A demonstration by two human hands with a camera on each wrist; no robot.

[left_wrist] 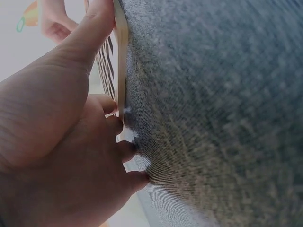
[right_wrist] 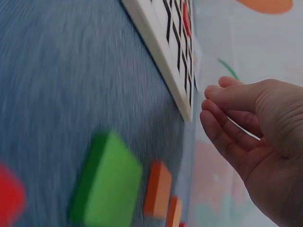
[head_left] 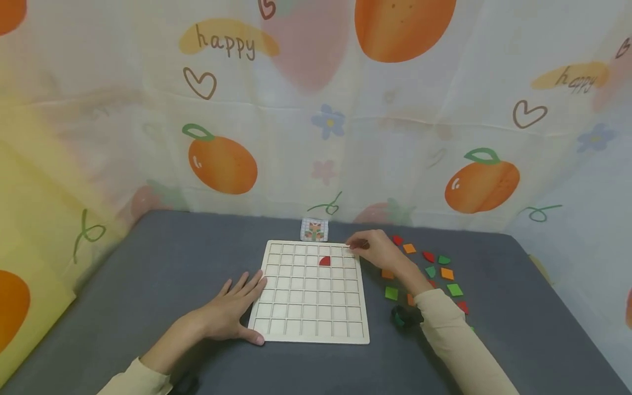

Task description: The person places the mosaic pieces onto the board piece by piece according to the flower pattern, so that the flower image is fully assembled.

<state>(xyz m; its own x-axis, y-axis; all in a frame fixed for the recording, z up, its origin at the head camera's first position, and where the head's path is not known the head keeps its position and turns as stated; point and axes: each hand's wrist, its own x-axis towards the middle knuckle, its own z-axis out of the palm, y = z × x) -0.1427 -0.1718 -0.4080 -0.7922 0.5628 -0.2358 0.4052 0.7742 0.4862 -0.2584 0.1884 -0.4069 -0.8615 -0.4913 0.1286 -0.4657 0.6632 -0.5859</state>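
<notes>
A white wooden grid board (head_left: 366, 329) lies on the grey cloth, with one red quarter-round piece (head_left: 325, 261) in a cell of its upper part. My left hand (head_left: 232, 310) rests with spread fingers along the board's left edge, the thumb near its lower left corner. In the left wrist view the fingertips (left_wrist: 137, 179) touch the cloth beside the board's rim. My right hand (head_left: 377, 249) is over the board's upper right corner, thumb and forefinger drawn together. I cannot tell whether a small piece is hidden between those fingertips.
Right of the board lie loose pieces, among them a green square (head_left: 391, 293), an orange square (head_left: 446, 274) and a red piece (head_left: 428, 256). A small pattern card (head_left: 314, 230) is behind the board. A dark round object (head_left: 402, 316) sits by the right sleeve. A printed curtain (head_left: 296, 153) hangs behind.
</notes>
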